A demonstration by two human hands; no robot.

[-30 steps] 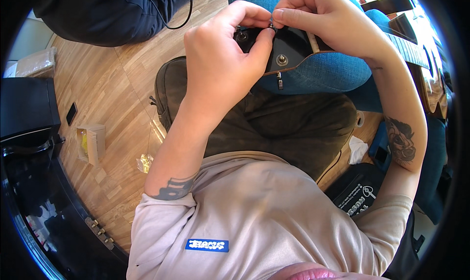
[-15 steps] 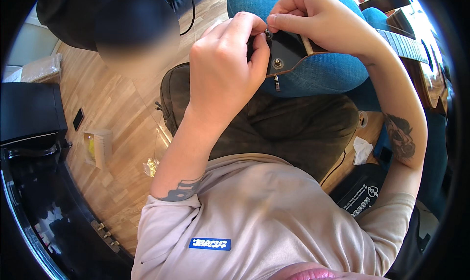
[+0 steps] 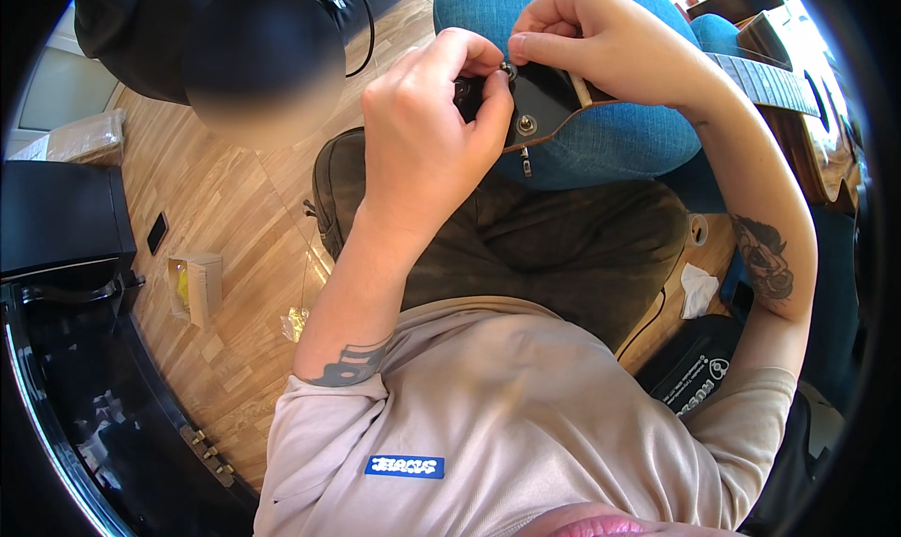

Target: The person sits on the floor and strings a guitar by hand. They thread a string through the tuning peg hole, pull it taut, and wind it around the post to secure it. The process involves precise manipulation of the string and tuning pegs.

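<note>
A guitar's dark headstock [image 3: 547, 94] rests over a blue cushioned seat [image 3: 610, 147], in front of my crossed legs. My left hand [image 3: 427, 124] is closed at its left side, thumb and index finger pinching around a silver tuning peg [image 3: 508, 70]. Close by, my right hand [image 3: 587, 39] has thumb and index finger pressed together just above that peg; anything thin between them is too small to make out. Nearer me on the headstock are another tuner post [image 3: 526, 124] and its key [image 3: 527, 163]. The pale nut [image 3: 582, 90] and fretboard [image 3: 770, 86] extend right, partly behind my right wrist.
A person in dark clothing [image 3: 131, 30] is at the upper left. On the wooden floor lie a phone [image 3: 158, 234], an open cardboard box [image 3: 199, 291] and a gold wrapper [image 3: 295, 323]. A black glossy case [image 3: 122, 415] stands at left; white tissue [image 3: 698, 290] lies at right.
The headstock and my left hand sit slightly further left in the picture, the peg showing a little more. Both hands keep their pinching poses; the view itself has shifted slightly.
</note>
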